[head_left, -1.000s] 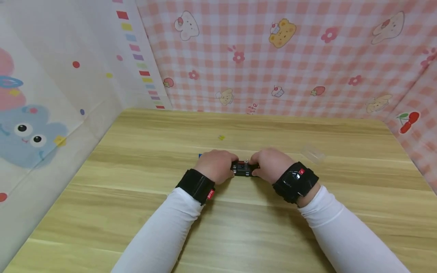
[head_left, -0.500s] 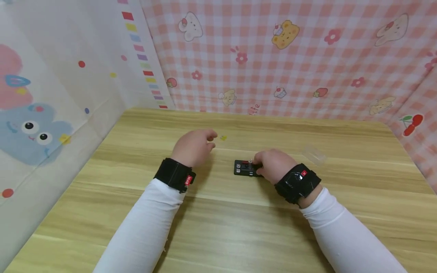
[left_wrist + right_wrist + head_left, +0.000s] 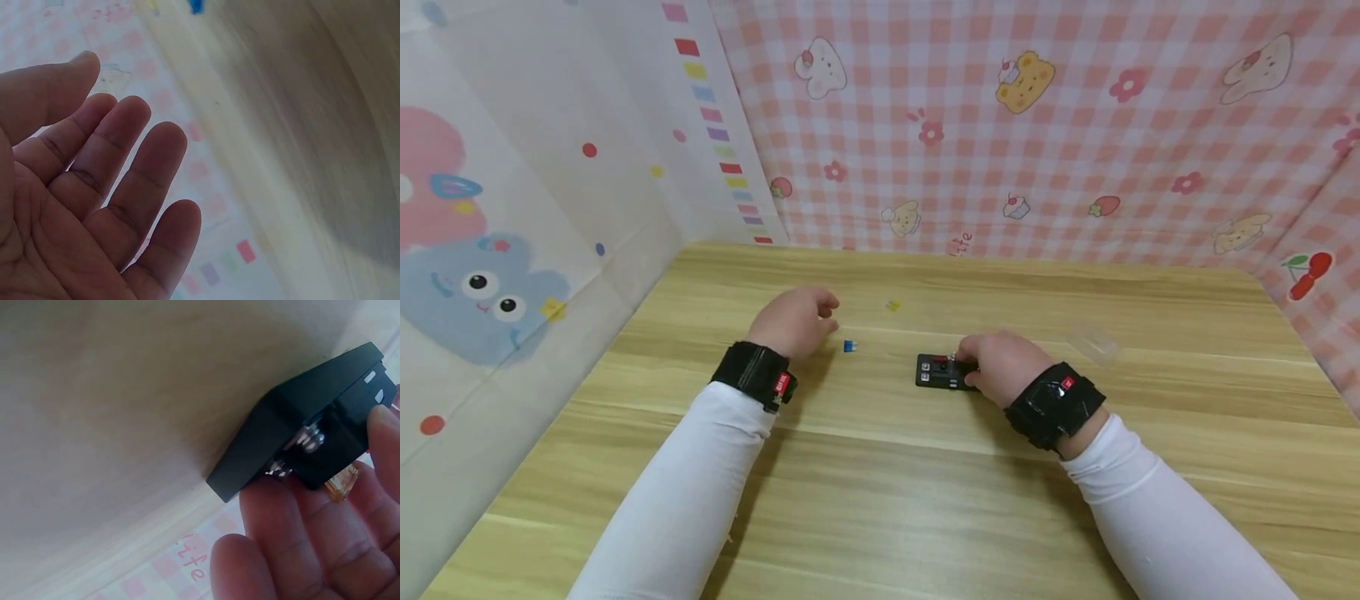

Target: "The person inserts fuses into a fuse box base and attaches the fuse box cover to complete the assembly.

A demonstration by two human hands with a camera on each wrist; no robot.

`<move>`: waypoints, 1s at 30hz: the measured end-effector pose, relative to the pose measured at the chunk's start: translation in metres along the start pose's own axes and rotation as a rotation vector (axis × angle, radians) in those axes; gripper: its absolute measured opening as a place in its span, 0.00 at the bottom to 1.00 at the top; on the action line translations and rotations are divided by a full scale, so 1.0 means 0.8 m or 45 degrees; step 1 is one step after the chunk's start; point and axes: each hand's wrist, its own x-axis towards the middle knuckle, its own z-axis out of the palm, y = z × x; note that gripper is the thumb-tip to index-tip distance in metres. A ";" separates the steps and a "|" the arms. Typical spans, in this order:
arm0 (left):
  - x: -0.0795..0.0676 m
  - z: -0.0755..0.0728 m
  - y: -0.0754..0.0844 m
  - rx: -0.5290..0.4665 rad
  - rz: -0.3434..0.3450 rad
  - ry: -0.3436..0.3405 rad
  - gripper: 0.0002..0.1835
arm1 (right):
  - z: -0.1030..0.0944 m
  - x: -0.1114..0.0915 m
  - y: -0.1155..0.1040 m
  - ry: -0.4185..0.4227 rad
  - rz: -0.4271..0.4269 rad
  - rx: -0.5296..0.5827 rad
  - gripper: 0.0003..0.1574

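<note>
My right hand (image 3: 1007,362) grips the right end of a small flat black module (image 3: 934,372) on the table, with thumb and fingers on opposite edges. In the right wrist view, the black module (image 3: 300,412) shows shiny metal contacts, and a translucent orange piece (image 3: 342,482) sticks out beside the fingers. My left hand (image 3: 793,323) hovers over the table further left with loosely bent fingers and nothing in them. Just right of its fingertips lies a small blue piece with pale prongs, looking like a blade fuse (image 3: 850,346). The left wrist view shows the bare palm and spread fingers (image 3: 159,156).
A tiny yellow piece (image 3: 892,306) lies behind the blue one. To the right of my right hand rests a clear plastic box or lid (image 3: 1093,342). The wooden table (image 3: 880,517) meets a pink checked cloth wall (image 3: 1075,150) at the back.
My left hand has let go of the black module's left end and moved left, uncovering the blue piece. My right hand stays on the module, almost unmoved.
</note>
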 end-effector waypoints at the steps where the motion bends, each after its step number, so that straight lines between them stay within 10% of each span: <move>1: 0.002 0.001 -0.003 0.009 -0.005 -0.004 0.18 | 0.000 0.000 0.000 -0.001 0.003 -0.002 0.10; 22: 0.011 0.020 -0.001 0.114 0.001 -0.176 0.19 | 0.000 -0.002 0.010 -0.064 0.041 -0.096 0.33; 30: 0.011 0.025 0.000 0.122 0.001 -0.170 0.19 | -0.001 -0.001 0.019 -0.116 0.094 -0.131 0.27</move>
